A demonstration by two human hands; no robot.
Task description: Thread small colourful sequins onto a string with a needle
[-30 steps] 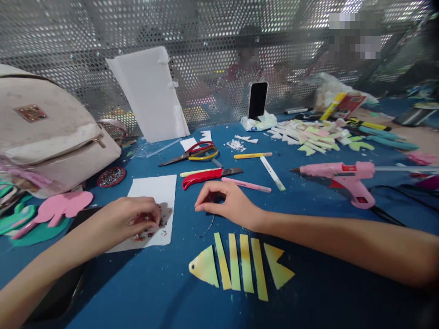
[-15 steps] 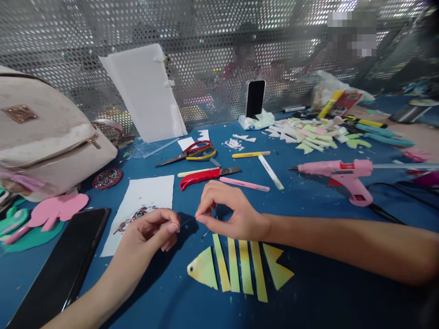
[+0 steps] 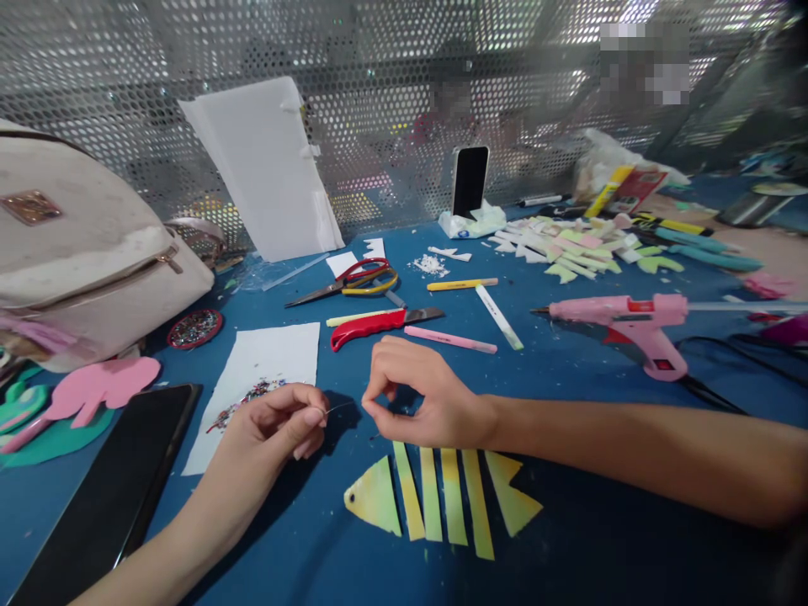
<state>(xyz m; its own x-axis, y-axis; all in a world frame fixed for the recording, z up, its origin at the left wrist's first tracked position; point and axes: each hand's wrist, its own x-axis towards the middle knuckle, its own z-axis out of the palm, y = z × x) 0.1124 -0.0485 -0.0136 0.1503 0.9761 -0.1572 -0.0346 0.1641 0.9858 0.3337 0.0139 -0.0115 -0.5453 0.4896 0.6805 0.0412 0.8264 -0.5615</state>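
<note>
A thin, thread-like strand (image 3: 341, 407) is pinched in my left hand (image 3: 278, 429), between thumb and index finger. It stretches toward my right hand (image 3: 420, 396), whose thumb and index finger are pressed together; what sits between those tips is too small to make out. Below my right hand lies a fish shape cut into separate yellow-green pieces: a head with an eye (image 3: 377, 498), several strips (image 3: 454, 505) and a tail (image 3: 512, 497). Beside my left hand, small coloured beads (image 3: 252, 394) are heaped on a white sheet of paper (image 3: 290, 349).
Beyond the hands lie a red-handled knife (image 3: 369, 326), scissors (image 3: 344, 284) and several markers (image 3: 451, 338). A pink glue gun (image 3: 619, 311) is at right, cut foam scraps (image 3: 568, 244) behind it. At left are a black phone (image 3: 107, 497), pink foam cutout (image 3: 104, 387) and backpack (image 3: 82, 244).
My two hands have drawn slightly farther apart, and more of the strand shows at my left fingertips. The things on the table have stayed put.
</note>
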